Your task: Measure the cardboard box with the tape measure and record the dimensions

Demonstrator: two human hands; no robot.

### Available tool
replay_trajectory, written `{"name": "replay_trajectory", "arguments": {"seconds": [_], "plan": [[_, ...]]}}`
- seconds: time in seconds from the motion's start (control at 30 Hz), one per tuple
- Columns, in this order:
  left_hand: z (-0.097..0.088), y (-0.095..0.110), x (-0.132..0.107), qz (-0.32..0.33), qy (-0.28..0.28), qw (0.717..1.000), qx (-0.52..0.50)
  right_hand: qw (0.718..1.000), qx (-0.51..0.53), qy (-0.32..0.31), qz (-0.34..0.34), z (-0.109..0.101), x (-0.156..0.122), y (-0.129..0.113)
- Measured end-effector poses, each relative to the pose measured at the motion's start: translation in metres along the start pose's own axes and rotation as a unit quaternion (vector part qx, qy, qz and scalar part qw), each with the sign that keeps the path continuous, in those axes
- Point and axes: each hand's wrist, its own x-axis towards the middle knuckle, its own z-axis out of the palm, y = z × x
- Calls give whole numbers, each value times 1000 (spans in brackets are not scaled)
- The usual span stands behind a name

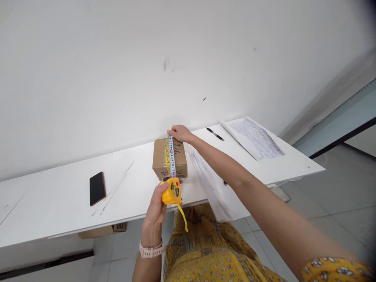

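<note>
A small brown cardboard box (160,158) sits on the white table (58,192) near the wall. My left hand (157,207) grips a yellow tape measure case (172,192) at the box's near edge. Its white blade (171,156) runs across the box top to the far edge. There my right hand (179,133) pinches the blade's end down against the box's far corner.
A black phone (97,188) lies face down left of the box. Paper sheets (252,138) and a black pen (215,134) lie at the right, another sheet (211,184) overhangs the front edge. A cardboard box (102,230) stands on the floor under the table.
</note>
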Motion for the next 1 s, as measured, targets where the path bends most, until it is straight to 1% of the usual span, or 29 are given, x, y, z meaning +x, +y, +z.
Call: {"name": "replay_trajectory", "arguments": {"seconds": [0.1, 0.17, 0.23, 0.27, 0.33, 0.4, 0.47, 0.53, 0.7, 1.0], "plan": [[3, 1, 9, -1, 6, 1000, -7, 999, -40, 20, 2, 10, 8, 4], [5, 0, 9, -4, 3, 1000, -17, 1000, -15, 24, 5, 15, 9, 10], [5, -1, 6, -12, 2, 1000, -25, 998, 68, 8, -2, 18, 6, 16], [5, -3, 4, -16, 1, 999, -28, 992, 123, -7, -9, 20, 4, 19], [4, -6, -1, -20, -3, 999, -33, 973, 224, -43, -23, 21, -2, 23], [2, -9, -5, -18, -5, 999, -38, 959, 275, -64, -22, 22, -8, 24], [1, -12, -6, -20, -4, 999, -42, 958, 281, -60, -7, 23, -11, 24], [1, -13, -6, -24, -5, 999, -44, 963, 266, -45, 1, 24, -11, 24], [2, -11, -6, -20, 1, 999, -37, 972, 235, -20, -14, 26, -8, 27], [5, -9, -5, -21, 0, 1000, -21, 973, 228, -10, -24, 28, -9, 28]]}}
